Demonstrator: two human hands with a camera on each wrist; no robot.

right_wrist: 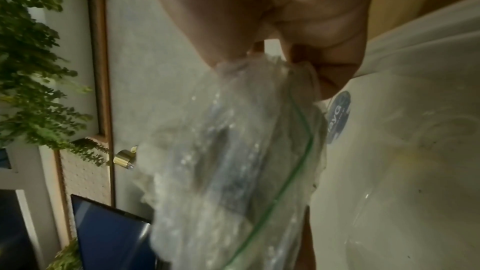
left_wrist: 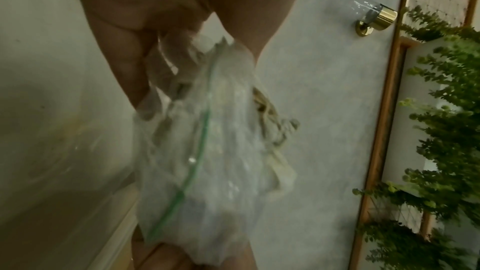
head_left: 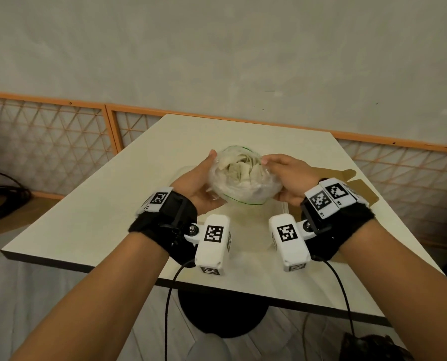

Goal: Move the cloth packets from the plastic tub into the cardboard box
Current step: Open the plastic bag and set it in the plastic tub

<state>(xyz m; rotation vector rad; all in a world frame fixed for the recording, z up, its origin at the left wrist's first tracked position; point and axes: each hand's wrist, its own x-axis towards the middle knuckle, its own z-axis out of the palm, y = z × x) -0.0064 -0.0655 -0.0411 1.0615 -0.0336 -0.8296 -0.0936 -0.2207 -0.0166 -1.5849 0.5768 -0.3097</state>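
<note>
Above the plastic tub [head_left: 258, 217] on the counter [head_left: 144, 152], both hands, left hand [head_left: 200, 186] and right hand [head_left: 288, 178], clasp one cloth packet [head_left: 243, 178] by its sides; it looks light, soft, slippery, best cradled underneath.

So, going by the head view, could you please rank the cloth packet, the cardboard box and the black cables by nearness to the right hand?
1. Cloth packet: gripped by the right hand.
2. Cardboard box: just right, behind the wrist.
3. Black cables: far left, off the table.
</note>
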